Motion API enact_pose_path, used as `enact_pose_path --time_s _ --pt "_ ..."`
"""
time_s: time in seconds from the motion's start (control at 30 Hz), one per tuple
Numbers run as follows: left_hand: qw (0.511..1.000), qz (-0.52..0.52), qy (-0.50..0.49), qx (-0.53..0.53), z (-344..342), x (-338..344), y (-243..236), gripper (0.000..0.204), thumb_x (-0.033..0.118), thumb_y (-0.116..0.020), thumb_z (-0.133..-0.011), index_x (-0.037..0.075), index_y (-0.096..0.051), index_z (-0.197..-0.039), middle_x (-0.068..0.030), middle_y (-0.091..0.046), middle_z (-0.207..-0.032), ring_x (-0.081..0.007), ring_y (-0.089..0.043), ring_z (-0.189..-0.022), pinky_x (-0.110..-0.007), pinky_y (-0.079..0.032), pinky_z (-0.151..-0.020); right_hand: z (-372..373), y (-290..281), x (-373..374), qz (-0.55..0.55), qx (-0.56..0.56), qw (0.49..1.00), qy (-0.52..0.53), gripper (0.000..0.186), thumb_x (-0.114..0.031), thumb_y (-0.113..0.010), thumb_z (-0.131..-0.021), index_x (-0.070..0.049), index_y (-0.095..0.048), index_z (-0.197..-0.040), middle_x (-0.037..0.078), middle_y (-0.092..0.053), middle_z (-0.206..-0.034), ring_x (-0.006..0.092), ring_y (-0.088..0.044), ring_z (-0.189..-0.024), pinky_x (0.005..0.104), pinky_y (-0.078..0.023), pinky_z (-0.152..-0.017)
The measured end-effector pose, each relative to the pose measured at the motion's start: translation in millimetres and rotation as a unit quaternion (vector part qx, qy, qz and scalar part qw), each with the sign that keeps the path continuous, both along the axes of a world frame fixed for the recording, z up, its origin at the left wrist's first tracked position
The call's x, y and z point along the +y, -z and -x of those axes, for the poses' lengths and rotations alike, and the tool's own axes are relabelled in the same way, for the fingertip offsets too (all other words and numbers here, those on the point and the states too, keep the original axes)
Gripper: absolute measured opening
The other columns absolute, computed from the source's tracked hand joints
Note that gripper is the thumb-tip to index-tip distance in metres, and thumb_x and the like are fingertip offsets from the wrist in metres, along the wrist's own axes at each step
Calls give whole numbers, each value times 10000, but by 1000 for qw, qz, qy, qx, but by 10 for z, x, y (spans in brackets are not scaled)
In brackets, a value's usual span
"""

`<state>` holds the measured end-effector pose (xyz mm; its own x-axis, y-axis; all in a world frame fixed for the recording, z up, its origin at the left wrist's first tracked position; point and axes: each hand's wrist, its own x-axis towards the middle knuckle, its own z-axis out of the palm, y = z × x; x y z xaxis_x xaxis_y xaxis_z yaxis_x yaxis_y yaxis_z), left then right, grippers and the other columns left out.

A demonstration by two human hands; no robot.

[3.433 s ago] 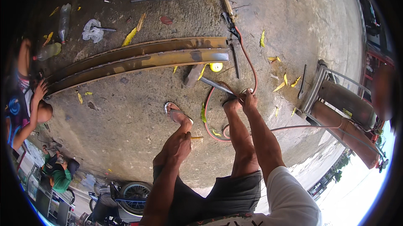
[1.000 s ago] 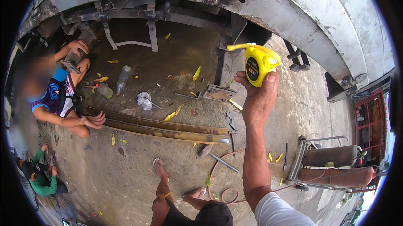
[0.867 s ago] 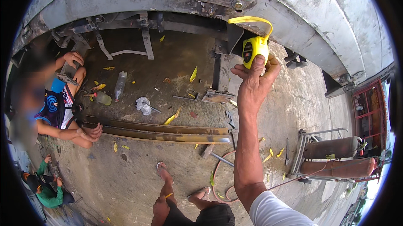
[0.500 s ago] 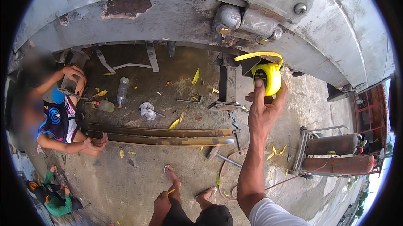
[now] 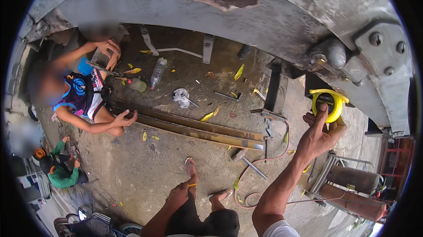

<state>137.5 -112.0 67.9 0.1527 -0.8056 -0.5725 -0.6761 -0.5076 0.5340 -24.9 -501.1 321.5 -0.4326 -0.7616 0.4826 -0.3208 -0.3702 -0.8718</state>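
My right hand (image 5: 324, 133) is raised at the right, closed around a yellow tape measure (image 5: 337, 107) with a dark round label. The thumb presses on the case, and a short piece of yellow blade shows along its top. Just above it runs the underside of a large grey metal beam (image 5: 282, 21) with a bolted plate (image 5: 383, 45). Low at the centre, by my dark shorts, my left hand (image 5: 177, 194) is closed. From its fingers sticks a thin yellow pencil-like stick (image 5: 192, 185).
Two long brown steel bars (image 5: 198, 129) lie on the wet concrete, a hammer (image 5: 249, 163) and a hose (image 5: 236, 188) near their right end. Gas cylinders (image 5: 352, 179) rest on a cart at right. One person (image 5: 83, 87) crouches left; another in green (image 5: 61, 173) works farther off.
The view has swung left, so the beam and bars appear farther right. The tape measure sits lower against the beam, and less blade arcs over its case. My left hand still grips the stick.
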Motion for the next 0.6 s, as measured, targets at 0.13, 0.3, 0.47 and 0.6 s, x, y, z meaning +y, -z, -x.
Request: enact_pose_path --time_s 0.13,0.3,0.47,0.6 --pt "999 33 -24 35 -42 -29 -7 327 84 -563 -846 13 -520 -1162 -250 -640 -1038 -417 -632 -971 -501 -514 -839 -201 -94 39 -22 -7 1000 -13 404 -239 -692 -934 34 -461 -1122 194 -628 -1064 215 -697 -793 313 -617 -687" --pt "999 19 -20 38 -18 -4 -63 728 85 -611 -840 20 -266 -1478 -241 -617 -1178 -370 -654 -1026 -422 -553 -856 -146 -45 18 -36 -64 997 -37 454 -277 -685 -934 56 -445 -1126 236 -631 -1041 292 -711 -875 357 -628 -786" --pt "993 61 -88 47 -6 138 44 528 88 -567 -854 25 -389 -1346 -254 -640 -1079 -412 -650 -955 -492 -530 -839 13 89 55 -26 -125 988 -86 454 -258 -669 -938 84 -415 -1096 301 -625 -1042 356 -691 -963 372 -617 -853" --pt "988 83 -131 26 61 268 180 425 109 -565 -862 51 -468 -1272 -257 -659 -1022 -441 -658 -824 -535 -535 -765 359 489 452 -18 20 999 -34 482 -307 -631 -946 79 -387 -1102 288 -586 -1067 363 -692 -844 416 -635 -767"
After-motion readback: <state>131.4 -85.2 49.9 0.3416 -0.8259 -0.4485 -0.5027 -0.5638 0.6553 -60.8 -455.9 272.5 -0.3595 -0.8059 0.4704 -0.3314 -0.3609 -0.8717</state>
